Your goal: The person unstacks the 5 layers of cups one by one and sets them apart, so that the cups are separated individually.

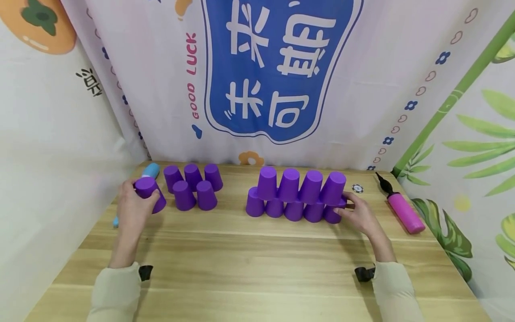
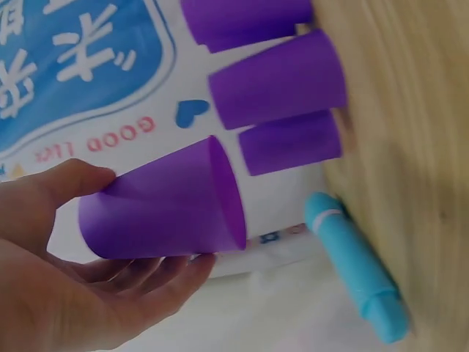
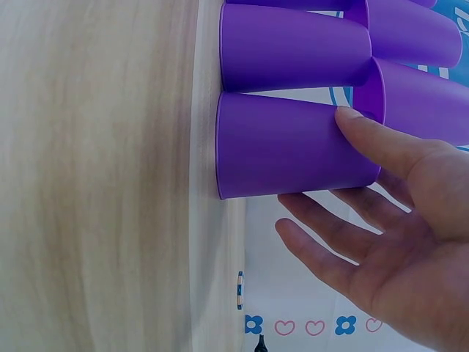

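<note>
The left hand (image 1: 134, 210) grips a purple plastic cup (image 1: 149, 193), tilted, at nine o'clock on the wooden table (image 1: 257, 259). The right hand (image 1: 360, 214), fingers relaxed, touches the two-tier purple cup stack (image 1: 297, 194) at three o'clock; a nudge there could topple the upper row.

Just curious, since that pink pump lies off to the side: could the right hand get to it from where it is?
Probably yes. The right hand rests open against the end of the stacked purple cups, and the pink pump lies just beyond it on bare table, nothing between them.
</note>
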The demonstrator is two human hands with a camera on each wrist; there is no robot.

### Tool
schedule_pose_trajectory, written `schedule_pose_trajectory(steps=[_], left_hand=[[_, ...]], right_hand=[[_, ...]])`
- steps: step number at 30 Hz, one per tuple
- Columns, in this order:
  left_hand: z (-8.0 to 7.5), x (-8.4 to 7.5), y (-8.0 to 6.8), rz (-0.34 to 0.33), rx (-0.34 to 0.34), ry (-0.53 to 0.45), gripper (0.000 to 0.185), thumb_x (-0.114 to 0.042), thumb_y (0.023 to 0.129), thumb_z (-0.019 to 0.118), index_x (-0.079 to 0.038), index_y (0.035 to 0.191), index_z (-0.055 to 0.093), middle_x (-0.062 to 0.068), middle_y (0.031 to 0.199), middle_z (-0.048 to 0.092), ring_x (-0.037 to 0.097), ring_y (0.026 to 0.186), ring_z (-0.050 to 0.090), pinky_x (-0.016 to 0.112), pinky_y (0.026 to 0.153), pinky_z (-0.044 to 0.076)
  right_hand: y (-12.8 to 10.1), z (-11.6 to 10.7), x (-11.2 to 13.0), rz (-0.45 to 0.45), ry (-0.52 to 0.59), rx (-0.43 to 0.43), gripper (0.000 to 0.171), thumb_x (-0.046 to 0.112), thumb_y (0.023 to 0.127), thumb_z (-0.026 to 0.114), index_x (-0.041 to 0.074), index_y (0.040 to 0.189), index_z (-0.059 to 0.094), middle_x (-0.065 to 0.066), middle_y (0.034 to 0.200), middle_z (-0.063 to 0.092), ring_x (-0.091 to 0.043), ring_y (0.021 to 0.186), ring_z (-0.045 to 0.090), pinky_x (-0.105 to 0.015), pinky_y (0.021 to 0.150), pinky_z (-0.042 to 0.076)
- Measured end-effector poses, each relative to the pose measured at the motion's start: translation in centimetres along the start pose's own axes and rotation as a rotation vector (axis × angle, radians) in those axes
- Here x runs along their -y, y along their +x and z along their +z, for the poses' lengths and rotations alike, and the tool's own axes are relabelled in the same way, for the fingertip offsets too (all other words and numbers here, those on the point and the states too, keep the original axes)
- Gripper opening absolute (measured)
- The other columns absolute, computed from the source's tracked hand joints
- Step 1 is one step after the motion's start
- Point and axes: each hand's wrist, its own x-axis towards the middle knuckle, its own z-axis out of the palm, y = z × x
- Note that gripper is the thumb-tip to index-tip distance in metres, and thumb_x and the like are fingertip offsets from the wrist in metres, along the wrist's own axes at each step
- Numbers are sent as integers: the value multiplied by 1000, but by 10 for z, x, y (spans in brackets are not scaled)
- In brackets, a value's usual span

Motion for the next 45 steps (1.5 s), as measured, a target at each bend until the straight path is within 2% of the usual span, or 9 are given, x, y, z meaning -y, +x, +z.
schedule_pose_trajectory(steps=[3, 7, 14, 33, 41, 45], left_hand=[[3, 10, 6, -25, 81, 54, 64, -14, 87, 64, 15, 135, 33, 37, 127, 42, 52, 116, 43, 61, 98, 37], [11, 24, 12, -15, 154, 76, 64, -12, 88, 64, 18, 134, 31, 40, 127, 41, 54, 115, 43, 61, 98, 37], [21, 37, 16, -29, 224, 76, 63, -11, 88, 64, 19, 133, 31, 40, 126, 41, 53, 115, 43, 61, 98, 37], [33, 45, 19, -16, 256, 57, 61, -8, 88, 64, 17, 134, 33, 39, 128, 42, 52, 117, 43, 60, 99, 38], [37, 50, 19, 26, 242, 28, 58, -5, 86, 65, 18, 131, 36, 38, 124, 44, 51, 114, 45, 59, 98, 39], [39, 50, 19, 30, 272, 21, 61, -5, 87, 65, 18, 134, 32, 39, 127, 42, 52, 116, 44, 60, 98, 39]], right_hand=[[0, 0, 0, 0, -1, 1, 60, 11, 88, 70, -8, 137, 42, -34, 134, 45, -51, 112, 54, -53, 91, 49], [-1, 1, 1, 5, 7, 5, 61, 11, 88, 70, -8, 138, 41, -34, 135, 45, -51, 112, 54, -53, 91, 49], [0, 3, 0, 13, 6, 9, 61, 11, 88, 70, -8, 138, 41, -33, 135, 45, -50, 113, 54, -54, 92, 49], [2, 2, 1, 4, 8, 9, 60, 10, 88, 70, -9, 137, 41, -34, 135, 45, -50, 114, 53, -53, 92, 49], [2, 1, 0, 16, 4, 9, 60, 10, 88, 70, -8, 138, 41, -33, 135, 45, -50, 114, 53, -53, 92, 49], [2, -1, 0, 15, 4, 9, 61, 12, 89, 70, -8, 138, 41, -33, 135, 45, -50, 114, 53, -54, 92, 48]])
